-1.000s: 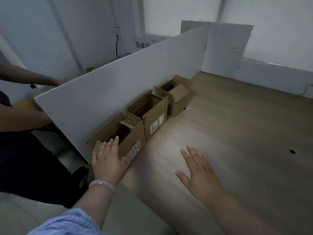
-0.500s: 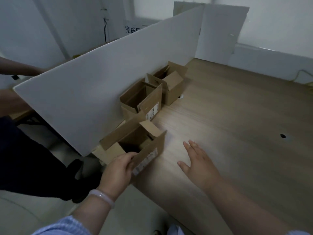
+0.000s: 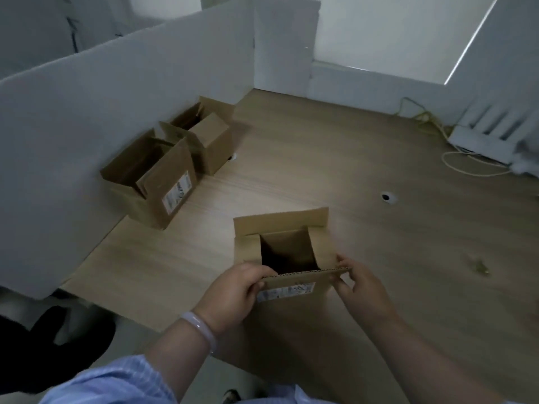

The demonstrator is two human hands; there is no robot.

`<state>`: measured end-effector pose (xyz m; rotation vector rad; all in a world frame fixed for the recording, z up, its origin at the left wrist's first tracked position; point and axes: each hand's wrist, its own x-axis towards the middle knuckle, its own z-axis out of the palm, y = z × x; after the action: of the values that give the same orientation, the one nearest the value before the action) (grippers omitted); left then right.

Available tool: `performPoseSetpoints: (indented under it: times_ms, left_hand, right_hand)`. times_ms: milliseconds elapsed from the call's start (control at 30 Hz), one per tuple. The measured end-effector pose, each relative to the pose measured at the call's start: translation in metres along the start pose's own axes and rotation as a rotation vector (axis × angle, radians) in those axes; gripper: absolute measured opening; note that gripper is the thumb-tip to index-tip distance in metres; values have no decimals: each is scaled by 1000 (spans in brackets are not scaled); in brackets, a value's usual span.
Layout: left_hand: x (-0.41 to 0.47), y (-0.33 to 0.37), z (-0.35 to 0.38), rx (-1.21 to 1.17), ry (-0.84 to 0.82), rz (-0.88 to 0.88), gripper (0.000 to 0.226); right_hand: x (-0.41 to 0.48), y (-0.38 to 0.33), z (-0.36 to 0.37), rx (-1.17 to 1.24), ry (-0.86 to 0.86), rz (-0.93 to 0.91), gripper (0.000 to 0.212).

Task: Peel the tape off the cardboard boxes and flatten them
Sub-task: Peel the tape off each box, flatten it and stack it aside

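Wooden bench (image 3: 393, 258) below, my left hand (image 3: 233, 293) and right hand (image 3: 364, 290) each pinch the near flap of an open cardboard box (image 3: 280, 225)

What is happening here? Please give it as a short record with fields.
Held box: cardboard, top open, label on near side
Left hand: grips near flap's left end
Right hand: pinches the flap's right end
Other boxes: nearer box and farther box, both open, beside the white divider
Surface: wooden desk

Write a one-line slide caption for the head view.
The left hand and right hand grip an open cardboard box; two more boxes stand beside the white partition.
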<state>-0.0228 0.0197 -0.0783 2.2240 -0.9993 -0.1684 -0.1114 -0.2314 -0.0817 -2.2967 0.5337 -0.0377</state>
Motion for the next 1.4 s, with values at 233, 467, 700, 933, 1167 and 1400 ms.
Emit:
performPoseSetpoints:
  times_ms: [233,467,700,933,1167,1400]
  left_hand:
    - [31,15,39,-107,142,-200,73]
    - [38,23,66,-464,275,-534,76]
    - [57,22,52,-711,422,-655,35]
    - [73,28,20,-896,179,-568,53]
    - [78,21,17,-822,154,-713,66]
    - [74,25,24,-972,135,-620,42]
  right_hand:
    - [-14,52,-38,199,205,134,25]
    - [-9,71,-31,339,4,288,60]
    - [-1,53,-20,373,42,263,60]
    - [6,31,-38,544,210,217,54]
    - [2,22,-48,508,152,225,71]
    - [2,29,-52,644,274,269,54]
